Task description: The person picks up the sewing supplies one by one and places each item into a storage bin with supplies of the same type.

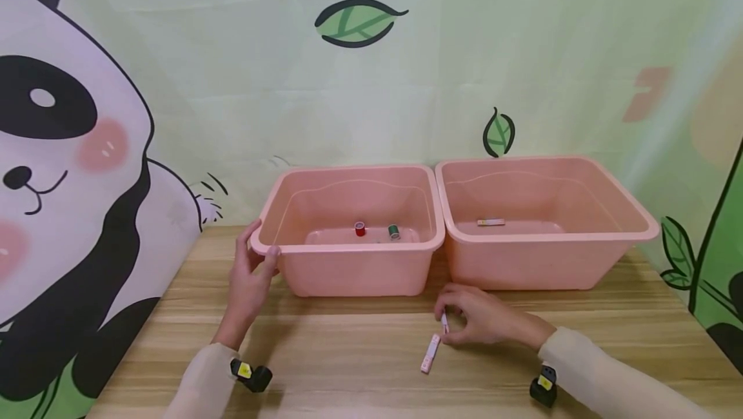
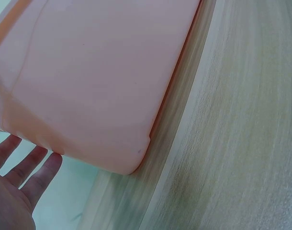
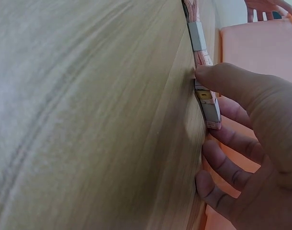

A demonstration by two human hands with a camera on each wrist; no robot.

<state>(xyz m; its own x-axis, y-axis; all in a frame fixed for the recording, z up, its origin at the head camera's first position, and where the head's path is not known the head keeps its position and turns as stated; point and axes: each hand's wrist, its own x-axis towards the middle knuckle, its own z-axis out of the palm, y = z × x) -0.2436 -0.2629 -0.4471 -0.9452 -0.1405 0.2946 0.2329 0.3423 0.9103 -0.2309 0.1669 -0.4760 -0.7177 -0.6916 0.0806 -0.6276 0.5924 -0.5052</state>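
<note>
Right hand (image 1: pixel 484 319) pinches the near strip (image 1: pixel 444 323) on the table (image 1: pixel 348 354), just in front of the right tub (image 1: pixel 545 225) — a second strip (image 1: pixel 431 354) lies touching it. Left hand (image 1: pixel 249 277) curls over the left tub (image 1: pixel 348 225) rim. Best lift with thumb and fingertips on the strip's edges, so its neighbour isn't dragged along.

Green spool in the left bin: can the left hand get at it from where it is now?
Probably yes. The left hand holds the left bin at its rim corner, the bin is open on top, and only the red spool lies near the green spool, apart from it.
</note>
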